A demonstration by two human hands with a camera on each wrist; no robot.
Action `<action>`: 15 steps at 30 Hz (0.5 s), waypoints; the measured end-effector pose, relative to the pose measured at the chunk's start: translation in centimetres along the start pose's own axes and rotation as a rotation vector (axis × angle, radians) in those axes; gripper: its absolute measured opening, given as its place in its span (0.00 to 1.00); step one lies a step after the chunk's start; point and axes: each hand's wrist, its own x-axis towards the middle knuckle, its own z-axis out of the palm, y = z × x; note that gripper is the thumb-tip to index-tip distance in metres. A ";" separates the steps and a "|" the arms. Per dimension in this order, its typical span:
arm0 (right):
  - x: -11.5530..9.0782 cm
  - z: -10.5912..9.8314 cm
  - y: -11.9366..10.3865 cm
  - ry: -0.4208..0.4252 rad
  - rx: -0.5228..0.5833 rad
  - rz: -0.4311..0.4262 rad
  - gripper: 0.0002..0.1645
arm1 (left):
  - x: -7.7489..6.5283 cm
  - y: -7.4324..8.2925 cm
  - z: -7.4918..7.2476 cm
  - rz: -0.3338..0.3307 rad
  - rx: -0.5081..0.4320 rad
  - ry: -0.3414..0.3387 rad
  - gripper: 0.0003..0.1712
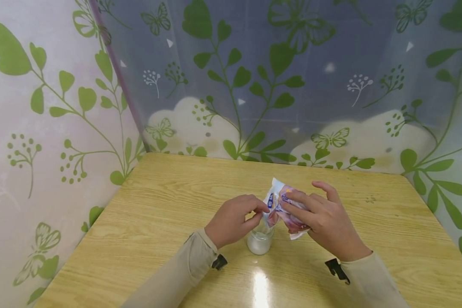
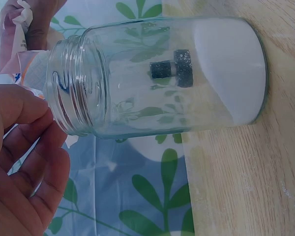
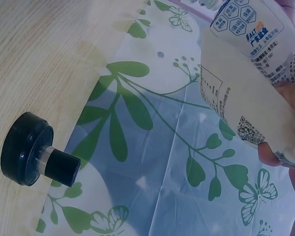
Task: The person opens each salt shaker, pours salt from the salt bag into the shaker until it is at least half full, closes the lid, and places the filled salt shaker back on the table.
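Observation:
A bag of salt, white, pink and purple, is tilted over the mouth of a clear glass jar. My right hand grips the bag's body, and its printed back shows in the right wrist view. My left hand pinches the bag's lower corner close to the jar's threaded rim. White salt lies sloped in the bottom of the jar, which stands upright on the table. Most of the bag's opening is hidden by fingers and folds.
A black round lid with a narrower black stem stands on the wood-grain table; the left wrist view shows it through the jar. Leaf-patterned cloth walls enclose the table's back and sides. A few white grains lie on the tabletop.

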 end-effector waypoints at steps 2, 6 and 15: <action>0.0 0.0 0.0 0.008 0.000 -0.005 0.36 | 0.0 0.0 0.0 0.000 -0.001 0.002 0.08; 0.2 0.2 -0.1 0.038 0.009 -0.006 0.23 | 0.0 0.0 -0.1 0.001 -0.003 0.002 0.08; 0.3 0.4 -0.2 0.055 0.021 -0.003 0.30 | 0.0 0.0 0.0 0.011 0.013 -0.005 0.08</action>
